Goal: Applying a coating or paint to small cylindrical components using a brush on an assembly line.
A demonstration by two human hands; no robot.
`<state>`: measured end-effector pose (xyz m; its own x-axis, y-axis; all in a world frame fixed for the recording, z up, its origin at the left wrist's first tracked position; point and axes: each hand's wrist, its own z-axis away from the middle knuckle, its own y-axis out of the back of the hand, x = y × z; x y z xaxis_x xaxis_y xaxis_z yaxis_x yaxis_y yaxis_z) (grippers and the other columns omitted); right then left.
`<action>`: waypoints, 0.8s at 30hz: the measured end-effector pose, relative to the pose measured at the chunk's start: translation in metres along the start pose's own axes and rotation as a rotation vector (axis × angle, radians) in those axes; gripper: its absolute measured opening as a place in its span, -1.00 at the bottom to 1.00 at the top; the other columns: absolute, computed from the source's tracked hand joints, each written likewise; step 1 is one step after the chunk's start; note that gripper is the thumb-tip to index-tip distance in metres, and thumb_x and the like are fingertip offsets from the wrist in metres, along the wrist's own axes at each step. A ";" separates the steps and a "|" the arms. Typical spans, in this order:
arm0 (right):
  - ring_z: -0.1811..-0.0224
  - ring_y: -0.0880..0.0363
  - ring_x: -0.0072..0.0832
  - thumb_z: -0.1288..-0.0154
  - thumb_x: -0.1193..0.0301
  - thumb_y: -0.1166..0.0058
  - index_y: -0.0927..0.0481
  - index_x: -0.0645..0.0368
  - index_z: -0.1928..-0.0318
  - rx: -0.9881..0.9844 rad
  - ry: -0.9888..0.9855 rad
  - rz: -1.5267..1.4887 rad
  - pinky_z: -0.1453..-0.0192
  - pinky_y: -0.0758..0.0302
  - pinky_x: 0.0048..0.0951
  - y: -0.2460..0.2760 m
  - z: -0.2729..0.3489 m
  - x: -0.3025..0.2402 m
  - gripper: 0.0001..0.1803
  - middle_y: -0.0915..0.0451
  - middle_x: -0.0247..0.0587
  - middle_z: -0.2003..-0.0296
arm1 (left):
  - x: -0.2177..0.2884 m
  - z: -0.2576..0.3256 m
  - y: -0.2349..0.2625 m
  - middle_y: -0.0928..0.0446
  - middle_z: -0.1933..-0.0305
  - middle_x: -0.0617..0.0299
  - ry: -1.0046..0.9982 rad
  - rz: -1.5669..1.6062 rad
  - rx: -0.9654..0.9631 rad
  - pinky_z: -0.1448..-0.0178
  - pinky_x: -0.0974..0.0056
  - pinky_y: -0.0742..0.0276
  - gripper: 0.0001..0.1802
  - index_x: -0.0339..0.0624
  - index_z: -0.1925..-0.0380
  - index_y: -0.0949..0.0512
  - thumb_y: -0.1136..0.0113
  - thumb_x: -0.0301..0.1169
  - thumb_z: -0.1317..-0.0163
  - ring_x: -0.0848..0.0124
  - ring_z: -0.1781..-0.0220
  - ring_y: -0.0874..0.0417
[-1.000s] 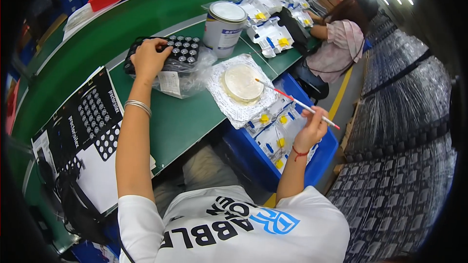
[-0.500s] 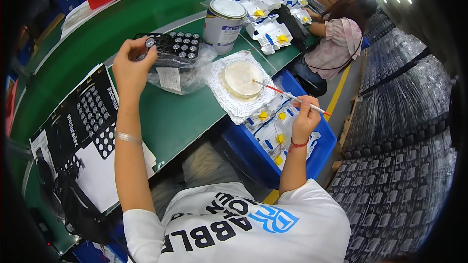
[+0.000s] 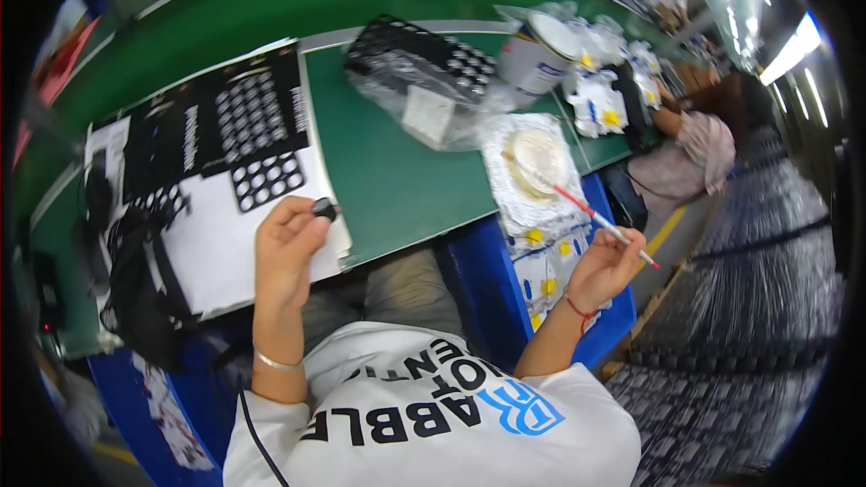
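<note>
Evidently just carried away from the black tray point(image 3: 383, 43) near the far edge of the surface point(image 3: 388, 203), and brought down toward the near edge in the left hand point(image 3: 290, 236): 1 small black knob point(image 3: 325, 208). Probably singled out from the silver-topped pieces point(image 3: 471, 68) at the tray's right end, with picking-up done for this 1. Shifted too, from the right part of the pale dish point(image 3: 543, 151) to its left rim: the tip of the thin brush point(image 3: 593, 215) in the right hand point(image 3: 609, 263). Touching the rim or just above, impossible to tell for blur.

Both hands well apart: left clamped on the knob between thumb and fingertips, right closed around the brush handle.

As for the knob: stubby, roundish, dark all over apart from a faint glint, slightly blurred; silver face not clearly visible. Held above the right edge of the white sheets point(image 3: 216, 257), near the surface's near edge and well left of the dish. Under the dish, white paper point(image 3: 514, 212), reaching the near edge beside the blue bin point(image 3: 492, 275).
</note>
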<state>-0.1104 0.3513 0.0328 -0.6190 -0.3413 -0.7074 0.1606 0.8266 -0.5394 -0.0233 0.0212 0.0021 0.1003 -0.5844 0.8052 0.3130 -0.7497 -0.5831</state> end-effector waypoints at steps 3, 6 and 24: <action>0.49 -0.30 -0.52 -0.34 0.25 0.25 -0.32 0.19 0.37 -0.226 -0.115 -0.192 0.34 -0.29 -0.52 -0.036 0.029 0.007 -0.73 -0.38 -0.24 0.52 | 0.005 0.007 -0.004 -0.56 0.30 0.19 0.073 0.033 0.021 0.40 0.60 -0.29 -0.81 -0.24 0.29 -0.44 -0.14 -0.58 -0.03 0.67 0.46 -0.42; 0.59 -0.29 -0.50 -0.35 0.22 0.31 -0.30 0.19 0.38 -0.349 -0.156 -0.177 0.45 -0.29 -0.52 -0.060 0.046 0.013 -0.70 -0.36 -0.19 0.61 | 0.005 0.012 0.005 -0.57 0.32 0.20 0.067 0.068 0.011 0.47 0.60 -0.24 -0.82 -0.26 0.30 -0.47 -0.14 -0.57 -0.04 0.70 0.52 -0.36; 0.66 -0.30 -0.47 -0.35 0.21 0.30 -0.28 0.20 0.39 -0.563 -0.036 -0.070 0.59 -0.29 -0.53 -0.082 0.054 0.017 -0.69 -0.36 -0.14 0.63 | 0.012 0.023 0.009 -0.53 0.41 0.11 0.080 0.159 -0.120 0.56 0.61 -0.21 -0.76 -0.38 0.32 -0.47 -0.16 -0.40 -0.07 0.68 0.59 -0.28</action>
<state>-0.0925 0.2537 0.0402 -0.5853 -0.4109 -0.6990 -0.3206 0.9091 -0.2660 0.0021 0.0139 0.0090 0.0623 -0.7178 0.6935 0.1837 -0.6747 -0.7149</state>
